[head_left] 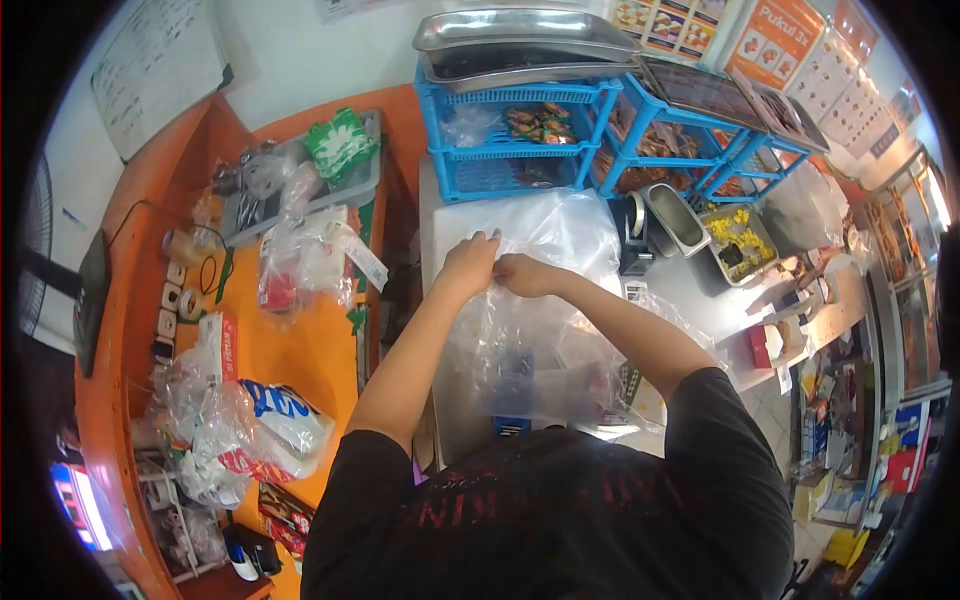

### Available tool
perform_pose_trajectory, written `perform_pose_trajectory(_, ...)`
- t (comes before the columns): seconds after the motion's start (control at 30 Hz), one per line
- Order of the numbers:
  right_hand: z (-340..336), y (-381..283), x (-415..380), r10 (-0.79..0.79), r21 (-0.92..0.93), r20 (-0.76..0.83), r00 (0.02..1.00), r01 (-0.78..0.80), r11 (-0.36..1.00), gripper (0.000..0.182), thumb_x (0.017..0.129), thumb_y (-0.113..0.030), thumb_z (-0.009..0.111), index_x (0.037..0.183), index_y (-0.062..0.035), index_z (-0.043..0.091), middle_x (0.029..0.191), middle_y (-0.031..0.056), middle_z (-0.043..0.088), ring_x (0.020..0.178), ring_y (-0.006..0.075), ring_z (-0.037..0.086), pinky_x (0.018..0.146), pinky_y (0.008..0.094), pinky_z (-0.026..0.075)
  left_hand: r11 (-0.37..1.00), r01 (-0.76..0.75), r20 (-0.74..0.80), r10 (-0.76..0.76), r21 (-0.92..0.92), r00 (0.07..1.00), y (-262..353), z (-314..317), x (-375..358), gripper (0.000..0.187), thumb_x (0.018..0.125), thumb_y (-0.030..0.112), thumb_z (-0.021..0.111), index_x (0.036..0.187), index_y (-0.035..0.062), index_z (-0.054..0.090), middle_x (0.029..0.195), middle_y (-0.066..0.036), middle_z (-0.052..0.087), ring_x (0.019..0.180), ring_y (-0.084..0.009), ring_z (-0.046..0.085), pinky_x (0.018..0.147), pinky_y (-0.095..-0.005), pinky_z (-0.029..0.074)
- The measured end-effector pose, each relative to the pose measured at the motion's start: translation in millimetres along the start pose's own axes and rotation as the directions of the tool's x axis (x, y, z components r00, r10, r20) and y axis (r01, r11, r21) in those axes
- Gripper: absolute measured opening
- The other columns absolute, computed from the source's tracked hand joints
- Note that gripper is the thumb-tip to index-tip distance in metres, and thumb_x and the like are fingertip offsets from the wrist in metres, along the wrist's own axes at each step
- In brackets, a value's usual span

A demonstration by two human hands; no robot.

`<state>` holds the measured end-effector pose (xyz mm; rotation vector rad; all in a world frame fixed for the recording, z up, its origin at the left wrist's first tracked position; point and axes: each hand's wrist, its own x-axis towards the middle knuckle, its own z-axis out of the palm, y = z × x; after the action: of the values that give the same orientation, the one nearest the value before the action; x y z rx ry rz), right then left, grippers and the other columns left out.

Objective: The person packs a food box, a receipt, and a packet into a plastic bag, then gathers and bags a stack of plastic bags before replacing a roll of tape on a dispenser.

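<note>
My left hand [470, 264] and my right hand [527, 275] are close together above the metal worktop, both with fingers closed on the top edge of a clear plastic bag [500, 335]. The bag hangs down from them toward my body, crumpled and see-through. Behind my hands lies a stack of flat clear plastic sheets or bags [560, 225], reaching to the blue rack. More clear plastic, with something blue under it, lies close to my shirt.
Blue racks [520, 150] with metal trays [525, 35] stand at the back. A steel container [677, 217] and a tray of yellow pieces [740, 245] sit to the right. On the left, an orange counter [290, 350] holds plastic bags and a grey bin [370, 185].
</note>
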<state>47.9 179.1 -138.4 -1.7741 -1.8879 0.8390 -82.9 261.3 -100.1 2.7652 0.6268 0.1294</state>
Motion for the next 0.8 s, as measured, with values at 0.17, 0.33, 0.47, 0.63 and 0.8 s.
perform_pose_trajectory(0.17, -2, 11, 6, 0.221, -0.070, -0.586, 0.779, -0.321, 0.945, 0.014, 0.072, -0.009, 0.052, 0.080, -0.0010, 0.060, 0.082, 0.0207, 0.060, 0.074, 0.0350, 0.059, 0.062, 0.0428, 0.047, 0.991, 0.054, 0.093, -0.043, -0.123, 0.995, 17, -9, -6, 0.066, 0.066, -0.011, 0.041, 0.129, 0.0089, 0.036, 0.109, -0.018, 0.046, 0.092, -0.0371, 0.053, 0.077, -0.0405, 0.044)
perform_pose_trajectory(0.33, 15, 20, 12, 0.199, -0.162, -0.531, 0.823, -0.330, 0.930, 0.054, 0.066, -0.007, 0.055, 0.117, 0.0038, 0.042, 0.080, 0.0194, 0.061, 0.075, 0.0336, 0.060, 0.065, 0.0444, 0.046, 0.981, 0.036, -0.062, -0.049, -0.191, 0.997, 23, -6, -8, 0.060, 0.071, -0.004, 0.044, 0.125, 0.0215, 0.043, 0.121, -0.020, 0.045, 0.108, -0.0364, 0.046, 0.088, -0.0406, 0.040)
perform_pose_trajectory(0.47, 9, 30, 4, -0.041, -0.169, -0.403, 0.914, -0.030, 0.985, 0.039, 0.062, -0.004, 0.052, 0.100, 0.0013, 0.058, 0.079, 0.0192, 0.059, 0.074, 0.0354, 0.057, 0.067, 0.0419, 0.045, 0.980, -0.133, -0.237, 0.095, -0.148, 0.967, -19, 33, -2, 0.050, 0.067, -0.008, 0.041, 0.115, -0.0006, 0.049, 0.116, -0.020, 0.048, 0.109, -0.0354, 0.045, 0.091, -0.0379, 0.037)
perform_pose_trajectory(0.63, -12, 11, 3, 0.090, -0.246, -0.013, 0.996, -0.091, 0.965, 0.019, 0.063, -0.005, 0.052, 0.077, 0.0025, 0.063, 0.083, 0.0222, 0.058, 0.084, 0.0362, 0.055, 0.076, 0.0391, 0.043, 0.980, -0.095, -0.154, 0.068, -0.173, 0.986, 0, 16, -5, 0.057, 0.066, -0.008, 0.043, 0.123, -0.0033, 0.040, 0.123, -0.020, 0.042, 0.112, -0.0357, 0.042, 0.093, -0.0377, 0.036)
perform_pose_trajectory(0.8, -15, -4, 6, 0.038, -0.136, -0.175, 0.984, -0.063, 0.989, 0.031, 0.069, -0.005, 0.046, 0.094, 0.0123, 0.054, 0.111, 0.0315, 0.041, 0.089, 0.0391, 0.052, 0.081, 0.0397, 0.041, 0.979, -0.125, -0.042, 0.120, -0.163, 0.992, 12, 7, -12, 0.070, 0.066, -0.010, 0.044, 0.132, -0.0011, 0.024, 0.133, -0.018, 0.031, 0.116, -0.0364, 0.039, 0.093, -0.0374, 0.035)
